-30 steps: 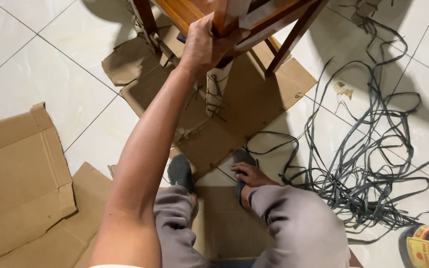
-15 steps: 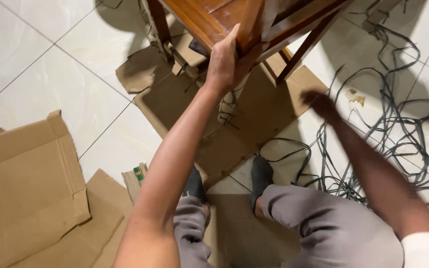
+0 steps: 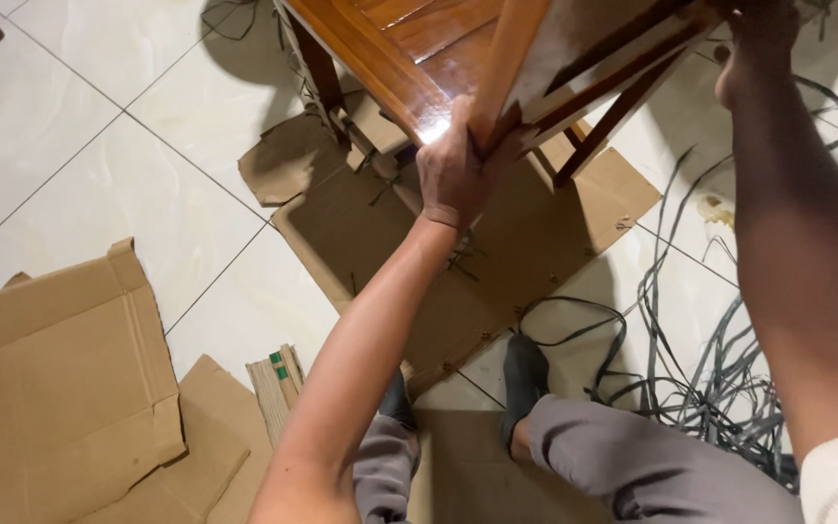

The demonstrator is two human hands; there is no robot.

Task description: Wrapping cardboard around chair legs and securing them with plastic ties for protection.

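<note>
A brown wooden chair [image 3: 409,44] stands at the top of the view, over flattened cardboard [image 3: 497,252]. My left hand [image 3: 458,165] grips the near corner of its seat frame, where a wooden rail meets it. My right hand [image 3: 763,44] is raised at the upper right and rests on another part of the chair frame; its fingers are partly cut off by the frame's top edge. My legs in grey trousers and dark shoes [image 3: 526,374] are below.
A tangle of dark grey plastic strapping [image 3: 700,369] lies on the white tiled floor at the right. Flattened cardboard boxes [image 3: 60,378] lie at the left, with a small folded carton [image 3: 278,383] beside my left foot.
My right hand has risen from near my foot on the floor to the chair frame at the upper right. The chair has come closer, with my left hand still on it.
</note>
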